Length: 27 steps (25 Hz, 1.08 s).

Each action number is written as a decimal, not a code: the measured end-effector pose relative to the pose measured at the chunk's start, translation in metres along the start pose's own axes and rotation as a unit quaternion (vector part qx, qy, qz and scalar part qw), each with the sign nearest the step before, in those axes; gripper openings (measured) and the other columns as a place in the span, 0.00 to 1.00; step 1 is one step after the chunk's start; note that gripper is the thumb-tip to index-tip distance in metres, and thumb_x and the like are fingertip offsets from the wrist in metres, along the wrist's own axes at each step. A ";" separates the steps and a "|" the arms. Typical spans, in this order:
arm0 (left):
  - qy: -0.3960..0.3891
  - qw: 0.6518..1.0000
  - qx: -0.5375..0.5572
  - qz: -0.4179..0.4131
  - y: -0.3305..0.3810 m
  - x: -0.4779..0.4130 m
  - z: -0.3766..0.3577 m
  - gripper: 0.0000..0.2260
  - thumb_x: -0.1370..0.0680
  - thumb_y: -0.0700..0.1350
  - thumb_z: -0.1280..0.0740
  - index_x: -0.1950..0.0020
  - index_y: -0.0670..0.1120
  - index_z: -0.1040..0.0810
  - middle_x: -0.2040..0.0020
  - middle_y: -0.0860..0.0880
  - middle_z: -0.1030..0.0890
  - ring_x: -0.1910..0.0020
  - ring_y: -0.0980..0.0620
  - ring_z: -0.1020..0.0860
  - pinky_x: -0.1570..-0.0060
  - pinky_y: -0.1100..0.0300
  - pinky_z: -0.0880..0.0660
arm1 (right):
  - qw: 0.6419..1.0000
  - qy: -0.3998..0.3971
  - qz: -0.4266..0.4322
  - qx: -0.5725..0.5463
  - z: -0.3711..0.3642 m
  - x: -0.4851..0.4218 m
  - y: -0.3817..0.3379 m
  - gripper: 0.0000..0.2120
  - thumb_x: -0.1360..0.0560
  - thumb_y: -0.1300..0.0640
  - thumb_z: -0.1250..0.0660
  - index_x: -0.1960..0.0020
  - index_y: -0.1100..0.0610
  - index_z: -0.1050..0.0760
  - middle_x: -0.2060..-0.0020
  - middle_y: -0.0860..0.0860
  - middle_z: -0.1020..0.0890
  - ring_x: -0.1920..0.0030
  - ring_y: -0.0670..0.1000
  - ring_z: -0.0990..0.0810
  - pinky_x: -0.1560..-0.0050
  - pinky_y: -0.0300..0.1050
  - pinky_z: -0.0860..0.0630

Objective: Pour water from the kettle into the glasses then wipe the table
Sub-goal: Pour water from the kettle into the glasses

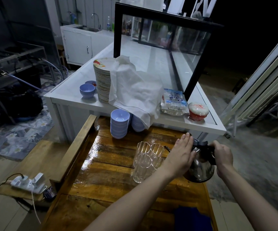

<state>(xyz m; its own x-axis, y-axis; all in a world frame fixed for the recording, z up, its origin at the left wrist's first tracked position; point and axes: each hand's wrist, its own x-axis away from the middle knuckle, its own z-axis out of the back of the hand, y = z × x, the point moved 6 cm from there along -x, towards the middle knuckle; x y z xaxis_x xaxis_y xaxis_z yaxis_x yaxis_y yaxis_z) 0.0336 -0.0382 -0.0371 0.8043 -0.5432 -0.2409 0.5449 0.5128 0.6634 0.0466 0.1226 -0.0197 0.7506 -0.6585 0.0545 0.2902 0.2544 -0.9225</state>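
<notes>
Four glasses [147, 161] stand bunched together on the wooden table [111, 179], and as far as I can tell none has water in it, so I judge I am at the very start of the pouring step.

From the head camera, my right hand [222, 155] is clamped around the black handle of the kettle [200, 169], which sits at about three o'clock of the glasses, just beside them, near the table's right edge. My left hand [182, 153] lies flat with fingers straight and together, palm pressed against the kettle's lid and shoulder, gripping nothing. The thin spout points toward the glasses at nine o'clock. Whether the kettle's base rests on the wood or is just off it, I cannot tell.

Next, I think, I need to raise the kettle, bring the spout over the nearest glass and tip slowly, my left hand steadying the lid.

The kettle is a rounded, polished steel pot, dark-topped, mirroring the room. The glasses are tall, clear and faceted, touching or nearly so. A blue cloth [192, 219] waits at six o'clock on the table, for the wiping, I suppose; the tabletop looks glossy, perhaps wet.
</notes>
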 end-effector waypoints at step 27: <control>0.071 0.981 0.101 0.151 -0.028 -0.014 -0.016 0.29 0.16 0.49 0.51 0.23 0.44 0.66 0.25 0.50 0.70 0.25 0.55 0.69 0.27 0.61 0.67 | 0.883 -0.179 0.333 0.279 -0.066 -0.054 -0.075 0.20 0.31 0.45 0.41 0.70 0.56 0.19 0.74 0.52 0.20 0.70 0.52 0.23 0.70 0.45 0.31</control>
<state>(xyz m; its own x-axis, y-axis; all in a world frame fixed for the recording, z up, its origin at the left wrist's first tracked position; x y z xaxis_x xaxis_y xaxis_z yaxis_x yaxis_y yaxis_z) 0.0108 -0.0341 -0.0635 0.9545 -0.2814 -0.0985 0.2304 0.4868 0.8426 -0.0548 0.0927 0.0211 0.9756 0.0094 -0.2192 -0.1138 0.8758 -0.4691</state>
